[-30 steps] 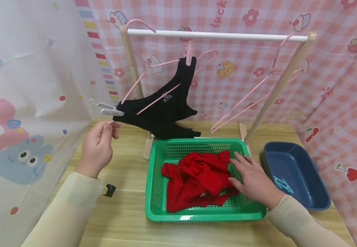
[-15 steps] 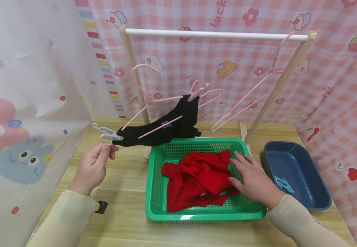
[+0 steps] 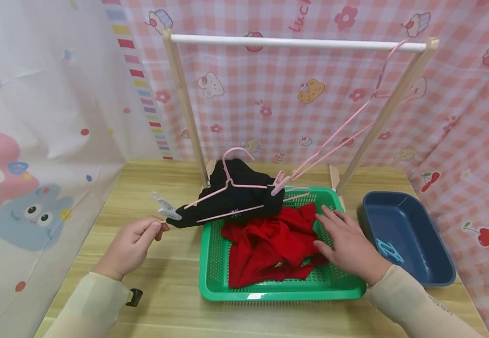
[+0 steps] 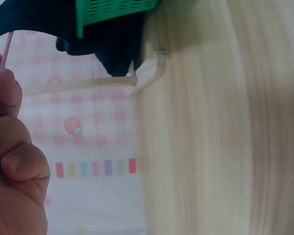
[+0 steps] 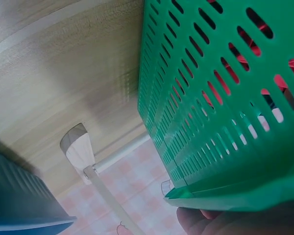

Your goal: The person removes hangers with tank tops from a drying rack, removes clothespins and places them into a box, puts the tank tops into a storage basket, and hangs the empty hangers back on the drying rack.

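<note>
My left hand [image 3: 132, 246] pinches the left end of a pink hanger [image 3: 250, 186]; in the left wrist view its thin pink bar [image 4: 6, 54] runs between the fingertips. A black garment [image 3: 238, 176] with thin straps is on this hanger, overlapping the back of the green basket in the head view. A grey clothespin [image 3: 167, 207] clips its left strap and a pink clothespin [image 3: 279, 183] its right one. My right hand [image 3: 352, 249] lies with extended fingers over the right rim of the green basket [image 3: 284, 296], beside a crumpled red garment [image 3: 278, 249] inside.
Behind the basket stands a wooden rack with a white rod [image 3: 295, 42]; a second pink hanger [image 3: 346, 124] hangs at its right end. On the right is a blue bin [image 3: 413, 234] holding light blue clothespins [image 3: 390, 251]. Printed cloth covers the back and sides.
The left hand has brought the hanger with the black garment down from the rod and nearer to me, its hook now well below the rod. The right hand has stayed at the basket.
</note>
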Available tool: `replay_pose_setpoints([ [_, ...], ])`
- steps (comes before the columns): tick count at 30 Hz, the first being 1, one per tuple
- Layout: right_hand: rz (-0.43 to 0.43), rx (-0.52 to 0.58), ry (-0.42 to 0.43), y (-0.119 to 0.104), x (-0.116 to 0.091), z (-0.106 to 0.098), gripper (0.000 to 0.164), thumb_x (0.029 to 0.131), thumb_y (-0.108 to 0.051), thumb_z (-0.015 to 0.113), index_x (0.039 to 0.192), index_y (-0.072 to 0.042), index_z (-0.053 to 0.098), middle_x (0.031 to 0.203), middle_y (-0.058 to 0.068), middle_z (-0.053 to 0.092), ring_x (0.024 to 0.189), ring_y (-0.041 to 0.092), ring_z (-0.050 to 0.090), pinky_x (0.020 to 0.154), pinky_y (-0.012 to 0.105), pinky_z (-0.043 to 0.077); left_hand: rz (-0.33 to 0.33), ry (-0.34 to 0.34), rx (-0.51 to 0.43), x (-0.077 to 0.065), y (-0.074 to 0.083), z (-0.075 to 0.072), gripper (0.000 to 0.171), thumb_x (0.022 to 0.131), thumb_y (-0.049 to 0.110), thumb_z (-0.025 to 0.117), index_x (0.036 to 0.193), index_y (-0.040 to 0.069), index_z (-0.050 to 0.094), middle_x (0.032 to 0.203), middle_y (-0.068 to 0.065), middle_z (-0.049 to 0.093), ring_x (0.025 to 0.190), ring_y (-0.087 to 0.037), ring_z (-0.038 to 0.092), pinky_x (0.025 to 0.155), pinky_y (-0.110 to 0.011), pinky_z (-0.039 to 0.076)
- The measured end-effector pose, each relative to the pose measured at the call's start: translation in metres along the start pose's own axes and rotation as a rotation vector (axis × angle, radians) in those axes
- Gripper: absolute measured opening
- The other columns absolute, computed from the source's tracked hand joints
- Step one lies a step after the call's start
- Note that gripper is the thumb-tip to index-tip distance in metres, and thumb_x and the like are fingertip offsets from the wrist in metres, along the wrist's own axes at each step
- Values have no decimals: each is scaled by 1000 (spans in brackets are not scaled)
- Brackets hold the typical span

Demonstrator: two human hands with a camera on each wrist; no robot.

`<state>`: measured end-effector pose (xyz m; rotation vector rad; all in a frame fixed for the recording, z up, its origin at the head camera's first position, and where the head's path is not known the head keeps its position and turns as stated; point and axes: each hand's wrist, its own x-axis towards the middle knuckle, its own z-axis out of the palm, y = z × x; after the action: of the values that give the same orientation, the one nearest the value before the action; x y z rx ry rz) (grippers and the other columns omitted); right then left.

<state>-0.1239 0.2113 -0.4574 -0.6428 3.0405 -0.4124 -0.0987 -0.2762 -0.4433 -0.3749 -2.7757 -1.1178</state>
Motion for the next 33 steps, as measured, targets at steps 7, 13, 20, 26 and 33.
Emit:
replay_pose_setpoints([
  [7,9,10,-6,1,1,0,74,83,-43,64,143,-13,34,152,10,26,133,39,26,105,56,24,12,-81,38,-2,-3,9,26,99,27,41,90,25,66,81,12,61,72,-6,54,63,-25,45],
  [13,17,31,-9,2,2,0,78,82,-43,65,145,-13,30,152,10,25,133,38,26,105,56,26,49,-92,31,-1,-3,15,24,98,24,45,92,24,68,87,13,65,72,-3,56,65,-25,47],
  [20,7,113,-4,1,7,-11,80,83,-39,66,147,-17,24,153,7,23,135,35,27,103,56,31,104,-90,45,1,0,23,20,96,21,50,90,28,68,89,15,65,77,0,57,70,-26,48],
  [26,-67,134,-29,-5,18,-23,78,85,-36,65,148,-20,21,151,7,28,134,31,33,103,52,33,150,-102,30,7,7,33,20,95,22,51,87,33,66,90,19,65,80,0,58,73,-26,49],
  [33,-87,76,-78,-9,24,-29,66,84,-30,67,141,-15,37,136,6,49,123,26,49,98,46,42,176,-118,3,14,16,44,20,95,24,51,87,35,66,93,20,65,87,0,60,78,-27,49],
])
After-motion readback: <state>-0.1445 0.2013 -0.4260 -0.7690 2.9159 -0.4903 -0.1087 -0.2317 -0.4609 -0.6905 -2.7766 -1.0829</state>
